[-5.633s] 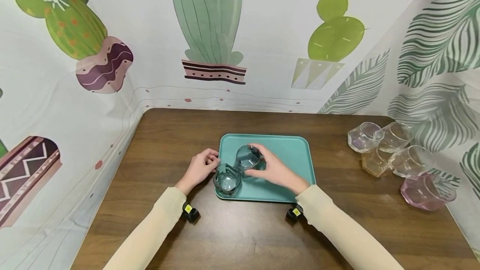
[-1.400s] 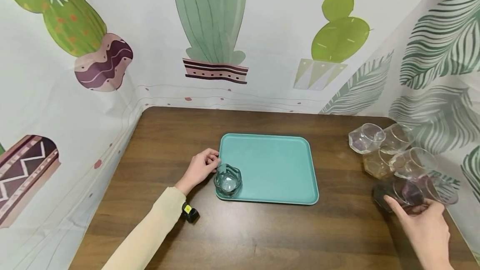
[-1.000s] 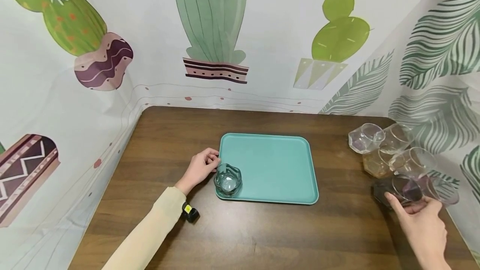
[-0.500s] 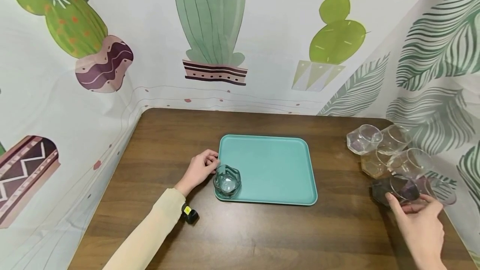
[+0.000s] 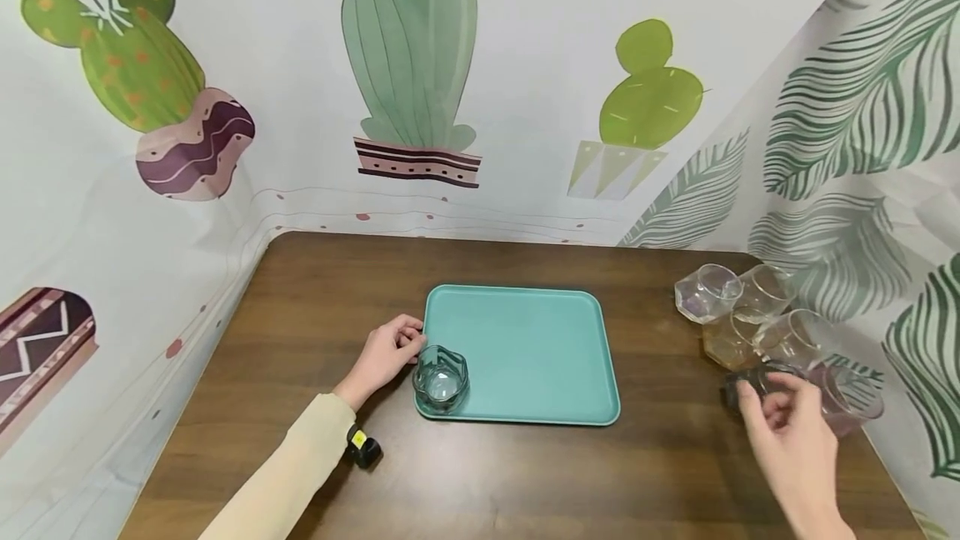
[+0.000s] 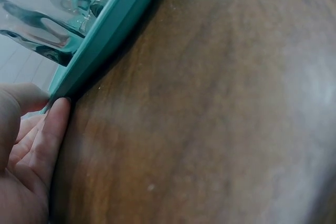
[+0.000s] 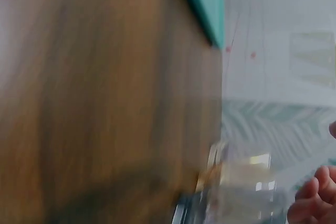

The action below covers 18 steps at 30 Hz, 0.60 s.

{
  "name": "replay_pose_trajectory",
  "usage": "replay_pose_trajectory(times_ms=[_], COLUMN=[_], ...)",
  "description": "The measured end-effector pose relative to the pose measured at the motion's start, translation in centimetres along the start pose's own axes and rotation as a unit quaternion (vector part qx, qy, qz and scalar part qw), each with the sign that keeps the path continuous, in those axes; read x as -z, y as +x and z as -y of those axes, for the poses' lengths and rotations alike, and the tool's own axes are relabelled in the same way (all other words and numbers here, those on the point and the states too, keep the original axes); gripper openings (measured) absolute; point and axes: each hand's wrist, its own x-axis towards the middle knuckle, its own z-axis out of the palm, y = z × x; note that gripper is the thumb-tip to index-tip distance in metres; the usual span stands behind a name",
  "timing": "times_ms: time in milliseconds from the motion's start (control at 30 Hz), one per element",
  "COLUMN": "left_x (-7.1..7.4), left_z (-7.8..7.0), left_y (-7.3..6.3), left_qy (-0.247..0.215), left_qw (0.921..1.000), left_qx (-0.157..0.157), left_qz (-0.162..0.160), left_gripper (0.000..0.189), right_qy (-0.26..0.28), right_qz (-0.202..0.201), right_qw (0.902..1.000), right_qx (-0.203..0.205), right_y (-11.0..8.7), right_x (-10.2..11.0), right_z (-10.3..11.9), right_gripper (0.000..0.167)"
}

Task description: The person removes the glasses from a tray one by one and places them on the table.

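At the left edge of the teal tray (image 5: pixel 532 357), my left hand (image 5: pixel 378 357) pinches the rim between thumb and fingers; the left wrist view shows its fingertips (image 6: pixel 62 109) against the tray's side. A blue-grey glass (image 5: pixel 441 382) with a wavy wall stands in the tray's near left corner, close to that hand. On the far right, my right hand (image 5: pixel 791 440) hovers with loosely bent fingers over a dark grey glass (image 5: pixel 738 390), partly hidden by the hand. The right wrist view has its fingertips (image 7: pixel 310 200) apart from the glasses.
Beside the dark glass stand a pink glass (image 5: pixel 855 398), an amber glass (image 5: pixel 727 340) and several clear ones, such as a faceted glass (image 5: pixel 705 294), near the wall. The wooden table (image 5: pixel 667 457) meets a cloth wall printed with cacti and leaves.
The dark glass was carried from the tray to the group at right. Since half a second ago, my right hand has released it and lifted off. My left hand stays at the tray.
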Motion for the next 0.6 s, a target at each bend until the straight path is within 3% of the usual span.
replay_pose_trajectory(times_ms=[267,600], left_x=[0.3,0.3], left_z=[0.2,0.2], left_y=[0.0,0.0], left_qy=[0.001,0.002], left_qw=[1.0,1.0], left_qx=[-0.007,-0.007], left_qz=[0.003,0.003], left_gripper=[0.021,0.022], right_qy=[0.08,0.152], right_qz=[0.085,0.154], right_qw=[0.9918,0.9667], right_qx=[0.052,0.136], right_y=[0.4,0.7], right_x=[-3.7,-7.6], right_z=[3.9,8.8], right_gripper=[0.027,0.026])
